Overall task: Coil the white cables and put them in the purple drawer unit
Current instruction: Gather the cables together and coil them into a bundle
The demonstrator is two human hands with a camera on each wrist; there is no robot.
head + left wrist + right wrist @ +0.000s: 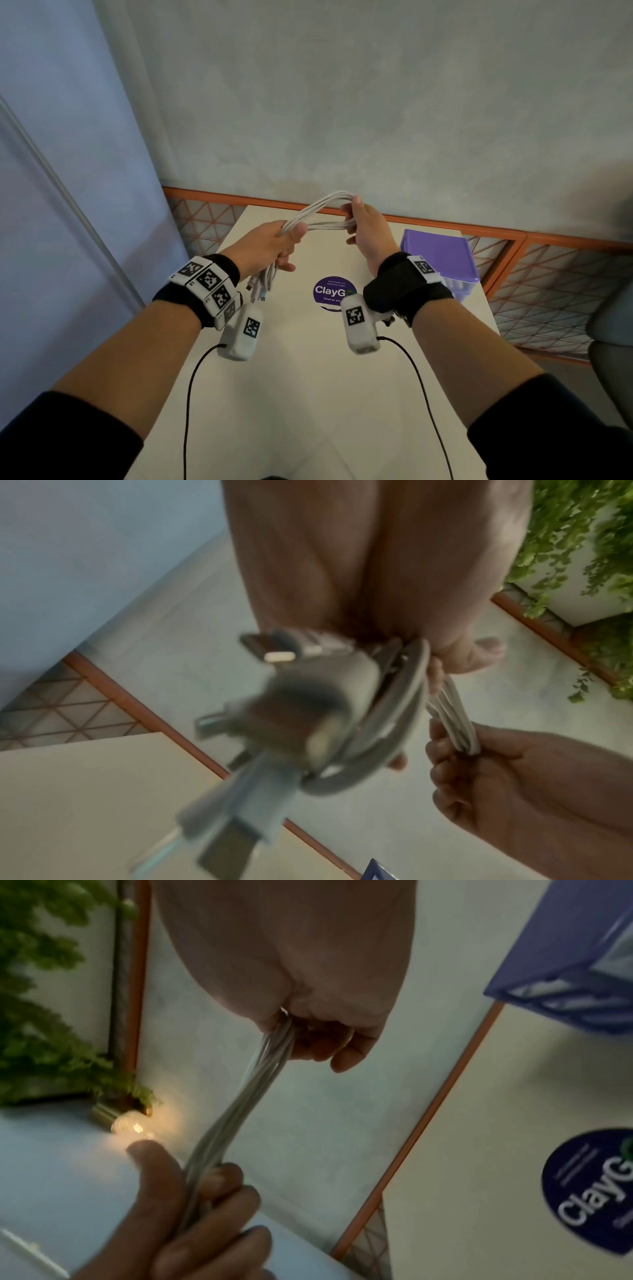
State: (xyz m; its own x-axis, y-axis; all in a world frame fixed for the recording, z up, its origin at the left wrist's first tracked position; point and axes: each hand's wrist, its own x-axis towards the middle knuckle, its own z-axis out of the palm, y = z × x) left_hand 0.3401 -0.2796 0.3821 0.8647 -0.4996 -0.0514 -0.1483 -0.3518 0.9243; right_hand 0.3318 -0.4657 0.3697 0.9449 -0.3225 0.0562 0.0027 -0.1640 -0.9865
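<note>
Above the white table (308,377), both hands hold one bundle of white cables (325,209), stretched into a long loop between them. My left hand (291,236) grips the bundle's near-left end, fingers curled round it; the cable plugs (260,287) hang below that fist and appear blurred in the left wrist view, plugs (298,723). My right hand (352,219) grips the far-right end, where the strands fold over its fingers. In the right wrist view the cables (246,1096) run from my right hand (308,1031) down to my left hand (188,1218). The purple drawer unit (438,260) stands at the table's right, its drawers pushed in.
A round purple ClayGo sticker (334,291) lies on the table between my wrists. An orange-framed mesh railing (513,240) runs behind the table below a grey wall. Green plants (41,1015) hang near the wall. A grey chair (613,325) is at the right edge.
</note>
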